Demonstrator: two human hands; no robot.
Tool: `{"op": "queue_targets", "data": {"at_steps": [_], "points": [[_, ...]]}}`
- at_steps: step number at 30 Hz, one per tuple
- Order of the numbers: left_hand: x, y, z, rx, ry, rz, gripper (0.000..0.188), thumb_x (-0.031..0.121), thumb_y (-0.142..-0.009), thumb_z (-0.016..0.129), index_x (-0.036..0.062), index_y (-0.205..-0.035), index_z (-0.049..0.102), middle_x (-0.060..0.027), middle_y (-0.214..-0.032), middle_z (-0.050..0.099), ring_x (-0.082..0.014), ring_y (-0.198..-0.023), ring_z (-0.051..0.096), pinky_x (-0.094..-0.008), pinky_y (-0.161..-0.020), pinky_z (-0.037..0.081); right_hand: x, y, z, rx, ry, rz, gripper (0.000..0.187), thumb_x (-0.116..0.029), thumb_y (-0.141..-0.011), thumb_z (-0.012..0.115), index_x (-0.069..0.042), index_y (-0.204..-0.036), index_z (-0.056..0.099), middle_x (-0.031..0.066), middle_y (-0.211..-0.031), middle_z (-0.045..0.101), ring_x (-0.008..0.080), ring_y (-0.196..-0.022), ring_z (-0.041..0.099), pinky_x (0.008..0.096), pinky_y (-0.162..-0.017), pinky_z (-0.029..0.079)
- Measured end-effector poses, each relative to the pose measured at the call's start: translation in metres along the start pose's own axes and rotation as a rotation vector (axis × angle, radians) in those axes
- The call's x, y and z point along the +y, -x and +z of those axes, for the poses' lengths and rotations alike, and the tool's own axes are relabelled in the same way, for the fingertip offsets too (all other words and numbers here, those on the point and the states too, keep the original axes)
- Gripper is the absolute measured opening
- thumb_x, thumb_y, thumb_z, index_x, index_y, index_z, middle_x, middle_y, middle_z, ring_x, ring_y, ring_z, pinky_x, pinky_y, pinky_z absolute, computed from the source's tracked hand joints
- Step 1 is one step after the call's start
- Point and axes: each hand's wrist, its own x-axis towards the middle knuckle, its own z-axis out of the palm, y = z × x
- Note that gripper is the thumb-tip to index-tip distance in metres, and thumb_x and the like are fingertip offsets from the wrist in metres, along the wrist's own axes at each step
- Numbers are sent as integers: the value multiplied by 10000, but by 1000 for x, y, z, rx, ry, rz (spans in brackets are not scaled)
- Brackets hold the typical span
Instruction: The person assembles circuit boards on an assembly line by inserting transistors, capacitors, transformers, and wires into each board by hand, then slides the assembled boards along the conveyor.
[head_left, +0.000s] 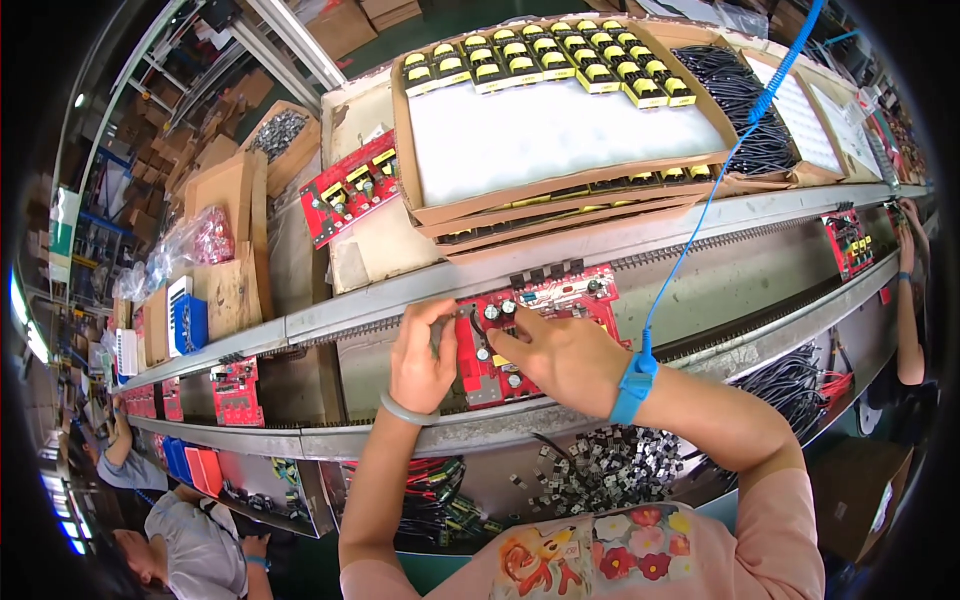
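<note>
A red circuit board (pixel 590 300) with round capacitors and black upright parts along its far edge lies across the conveyor rails in front of me. My left hand (pixel 422 360), with a pale band at its wrist, is at the board's left edge. Its fingers are loosely curved, thumb apart, with nothing visible between them. My right hand (pixel 565 362) reaches over the board, its fingertips drawn together among the capacitors. Whatever they hold is hidden beneath them. A short black wire (pixel 476 322) curves on the board between my hands. A blue wrist strap (pixel 635 386) circles my right wrist.
Beyond the rail stand stacked cardboard trays (pixel 560 198) of yellow-and-black transformers, beside black cables (pixel 730 95). A coiled blue cord (pixel 690 235) crosses the rail to my strap. Small metal-and-black parts (pixel 620 470) lie nearest me. More boards (pixel 237 392) sit along the line; co-workers are at both sides.
</note>
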Motion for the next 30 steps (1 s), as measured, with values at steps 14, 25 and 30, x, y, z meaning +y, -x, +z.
{"op": "queue_targets", "data": {"at_steps": [14,25,30], "points": [[75,55,-35,-425,54,326,328,-24,-706,801,21,-1016,704,-119,-1090,654,-293,-990,662,-398,-814,553,1,0,-6,3,-35,31,354,-71,-825,605,-1,-1172,608,189,-984,611,362,-703,703,435,-619,592],[64,71,-31,-507,-80,461,248,111,-713,731,34,-948,727,-84,-1110,641,-269,-1067,626,-386,-869,532,-38,64,-12,-84,-164,44,173,-197,-887,701,-67,-914,590,100,-850,606,318,-757,687,428,-610,562],[64,71,-35,-525,-139,520,226,109,-707,749,29,-917,718,-94,-1151,639,-276,-1105,621,-398,-901,531,-48,92,10,-360,-279,-26,163,-115,-859,609,-5,-979,624,152,-891,659,352,-792,720,439,-668,592]]}}
